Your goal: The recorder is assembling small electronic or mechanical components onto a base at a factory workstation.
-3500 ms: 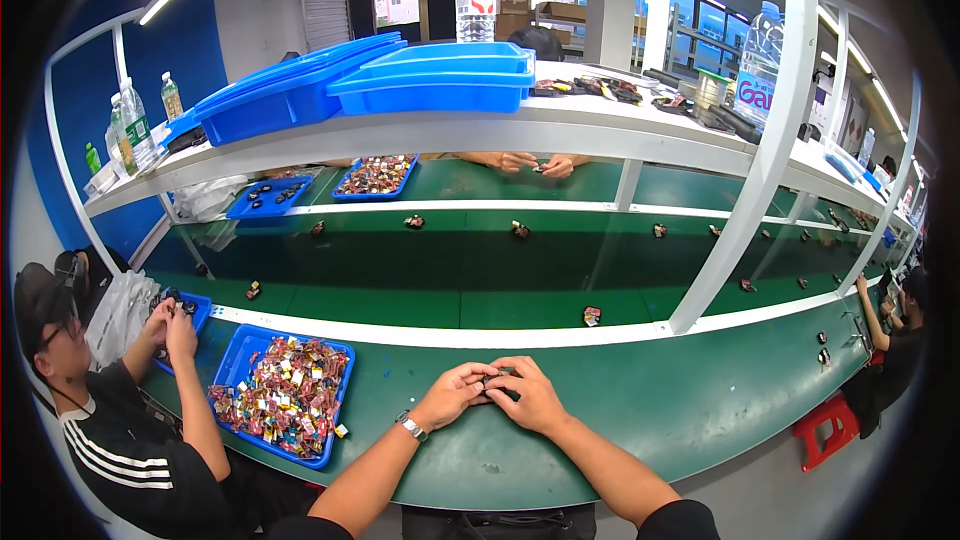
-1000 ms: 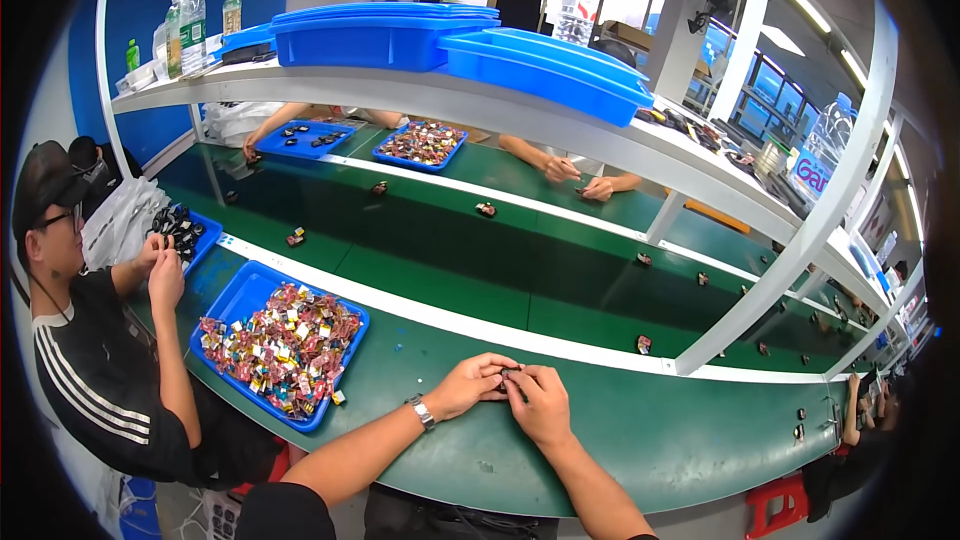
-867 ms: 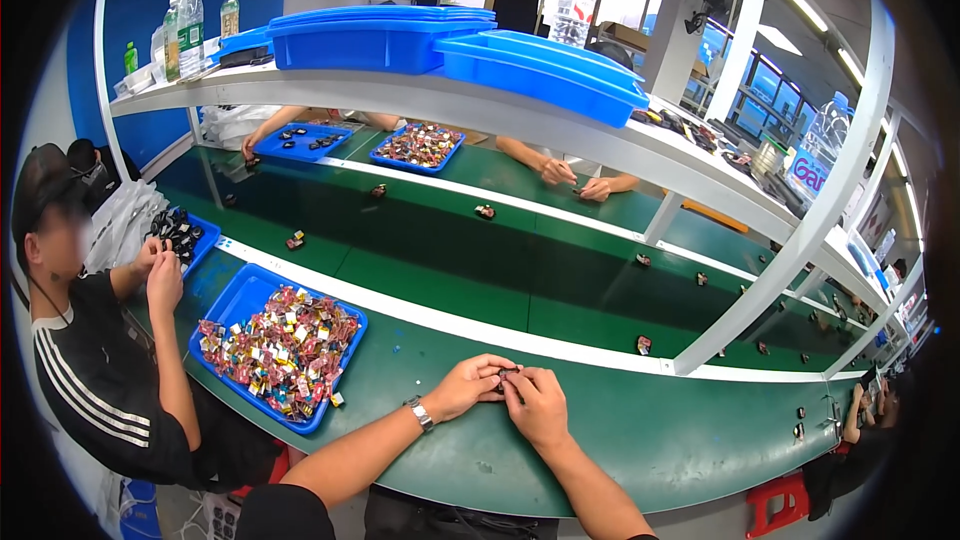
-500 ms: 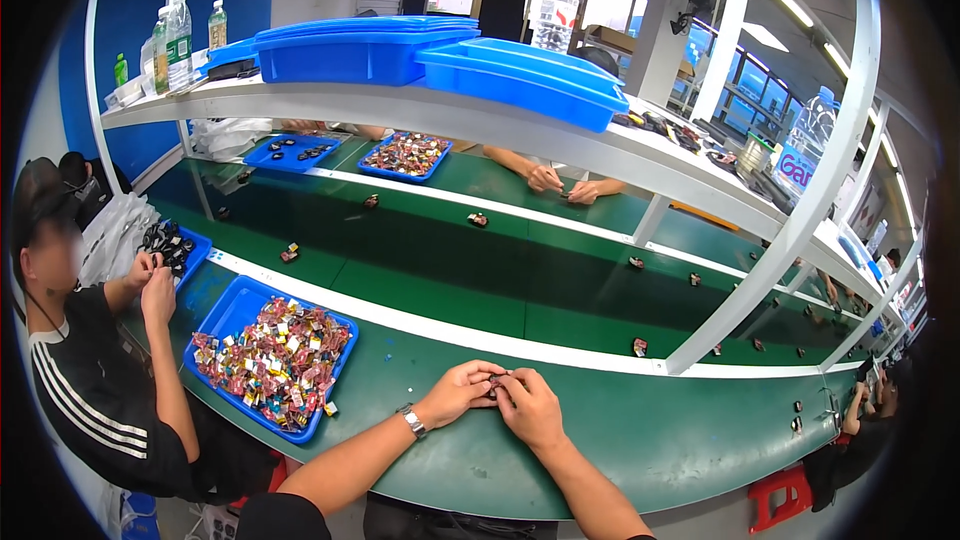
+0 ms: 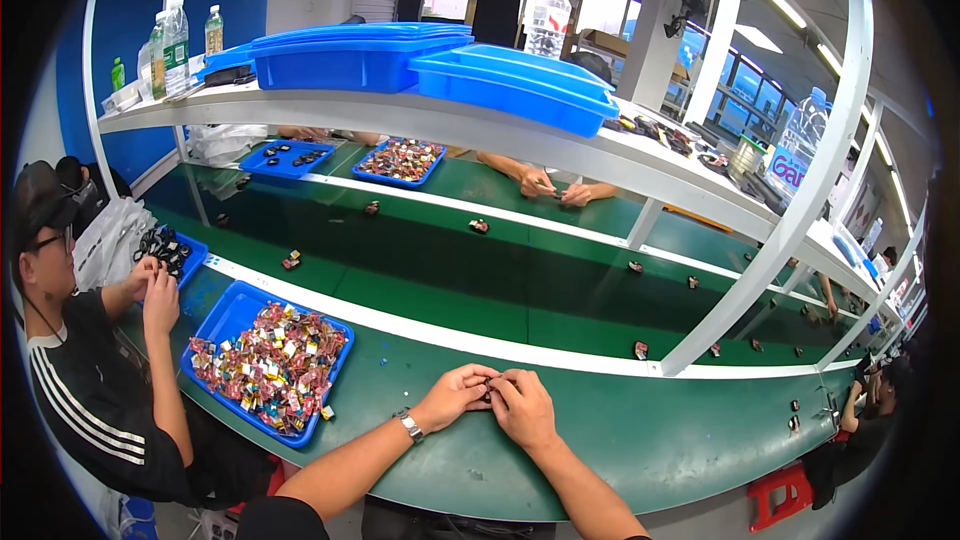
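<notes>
My left hand (image 5: 456, 400) and my right hand (image 5: 526, 410) meet over the green bench (image 5: 640, 440). Between their fingertips is a small dark part (image 5: 488, 392), gripped from both sides and mostly covered, so its exact kind does not show. To the left of my hands stands a blue tray (image 5: 226, 312), heaped with small reddish components (image 5: 268, 365) bearing white, yellow and blue bits. My left wrist wears a metal watch.
Beyond a white rail (image 5: 420, 325) runs a green conveyor (image 5: 420, 270) with scattered small parts. An overhead shelf (image 5: 330, 108) on slanted posts carries blue trays and bottles. A co-worker (image 5: 90, 370) handles parts at left beside a tray of black pieces; other hands work across the belt.
My hands stay together on the small dark part, with the fingers shifting slightly. At left, the co-worker's head has turned a little. The whole view has shifted slightly.
</notes>
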`<act>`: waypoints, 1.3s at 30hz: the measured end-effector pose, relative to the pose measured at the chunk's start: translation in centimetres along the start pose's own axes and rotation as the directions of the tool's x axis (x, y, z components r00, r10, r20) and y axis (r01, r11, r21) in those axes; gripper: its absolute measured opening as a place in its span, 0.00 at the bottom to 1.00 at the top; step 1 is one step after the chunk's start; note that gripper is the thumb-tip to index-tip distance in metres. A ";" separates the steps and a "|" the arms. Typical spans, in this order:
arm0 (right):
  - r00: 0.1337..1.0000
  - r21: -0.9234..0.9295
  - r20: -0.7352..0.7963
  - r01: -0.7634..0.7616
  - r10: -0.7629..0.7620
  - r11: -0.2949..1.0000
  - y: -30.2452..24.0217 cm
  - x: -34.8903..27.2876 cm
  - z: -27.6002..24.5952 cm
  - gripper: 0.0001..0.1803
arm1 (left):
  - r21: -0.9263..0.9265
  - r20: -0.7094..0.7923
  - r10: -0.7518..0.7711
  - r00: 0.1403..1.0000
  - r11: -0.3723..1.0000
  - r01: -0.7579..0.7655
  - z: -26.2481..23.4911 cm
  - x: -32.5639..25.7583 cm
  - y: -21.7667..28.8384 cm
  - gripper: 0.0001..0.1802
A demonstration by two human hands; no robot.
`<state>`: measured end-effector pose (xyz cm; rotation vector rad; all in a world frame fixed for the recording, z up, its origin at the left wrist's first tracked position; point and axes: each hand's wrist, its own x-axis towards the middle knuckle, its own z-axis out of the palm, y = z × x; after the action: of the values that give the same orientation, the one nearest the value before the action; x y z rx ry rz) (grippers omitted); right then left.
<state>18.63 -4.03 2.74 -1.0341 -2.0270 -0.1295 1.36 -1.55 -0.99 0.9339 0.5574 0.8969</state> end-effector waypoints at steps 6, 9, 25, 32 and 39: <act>1.000 0.020 -0.003 0.026 -0.026 0.999 0.2 -0.2 0.2 0.12 | 0.008 -0.007 0.004 1.000 1.000 -0.004 -0.3 0.2 -0.5 0.15; 1.000 0.035 -0.004 0.009 -0.009 0.999 0.1 -0.2 0.2 0.12 | 0.025 -0.006 0.004 1.000 1.000 -0.004 -0.2 0.1 -0.4 0.15; 0.996 -0.026 -0.025 -0.086 0.086 0.996 -0.7 -0.3 0.6 0.08 | 0.092 -0.077 0.059 0.995 0.994 -0.051 0.5 0.2 -0.5 0.12; 0.921 0.418 0.075 -0.378 0.383 0.826 -0.1 -0.4 0.3 0.12 | 0.089 -0.106 0.071 0.992 0.994 -0.062 0.5 0.1 -0.7 0.10; 0.928 0.411 0.029 -0.349 0.370 0.842 0.5 -0.7 0.8 0.11 | 0.095 -0.069 0.131 0.989 0.988 -0.125 0.6 0.2 -0.8 0.11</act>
<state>18.67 -3.79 1.58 -1.0996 -1.6750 0.4487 2.19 -1.89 -1.36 1.0301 0.6119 1.0327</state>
